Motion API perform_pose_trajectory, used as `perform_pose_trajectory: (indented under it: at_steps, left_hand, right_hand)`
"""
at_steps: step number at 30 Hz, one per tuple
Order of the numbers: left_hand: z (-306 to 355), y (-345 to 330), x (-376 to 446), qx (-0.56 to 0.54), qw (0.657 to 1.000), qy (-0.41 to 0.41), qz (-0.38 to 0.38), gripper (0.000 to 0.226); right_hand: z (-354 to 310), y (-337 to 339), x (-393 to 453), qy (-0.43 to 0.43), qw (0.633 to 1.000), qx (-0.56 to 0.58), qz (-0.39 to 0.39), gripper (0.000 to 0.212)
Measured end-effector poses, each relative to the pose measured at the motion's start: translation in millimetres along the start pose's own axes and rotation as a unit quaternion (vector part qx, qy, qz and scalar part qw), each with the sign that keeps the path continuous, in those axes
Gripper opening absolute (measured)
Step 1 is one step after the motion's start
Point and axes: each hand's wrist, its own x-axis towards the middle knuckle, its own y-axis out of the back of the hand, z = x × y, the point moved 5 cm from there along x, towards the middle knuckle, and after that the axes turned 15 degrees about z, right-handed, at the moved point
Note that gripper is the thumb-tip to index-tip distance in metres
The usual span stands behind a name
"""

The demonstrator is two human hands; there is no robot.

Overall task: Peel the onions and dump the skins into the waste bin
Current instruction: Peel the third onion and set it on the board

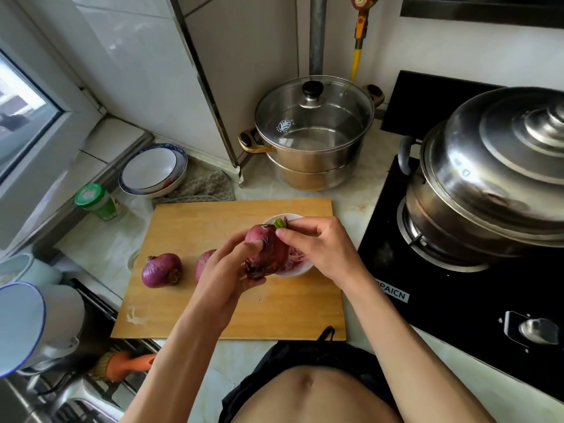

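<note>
Peeling is under way: an onion [267,254] is gripped by the left hand [225,270] while its sprouting top is pinched by the right hand [317,242], so a skin-stripping pull is judged next.

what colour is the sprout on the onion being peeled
Green: the sprout tops the held red onion, clearest in the head view.

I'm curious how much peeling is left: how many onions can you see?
3. One onion lies at the cutting board's left, a second sits half hidden behind the left hand, and a third is held in both hands.
</note>
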Motion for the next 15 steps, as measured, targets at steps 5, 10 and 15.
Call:
perform_pose_trajectory:
  at_steps: [5,10,15]
  left_hand:
    - [-2,-2,3,0.003,1.000,0.005,0.018,0.045]
    - [4,-4,5,0.024,0.998,-0.030,0.048,0.035]
    - [9,-5,5,0.044,0.994,-0.061,0.074,0.027]
  right_hand:
    - [7,4,1,-0.022,1.000,0.008,-0.008,0.032]
    - [1,3,3,-0.011,1.000,-0.004,0.006,0.019]
    - [-3,-2,3,0.026,0.998,-0.029,0.044,0.025]
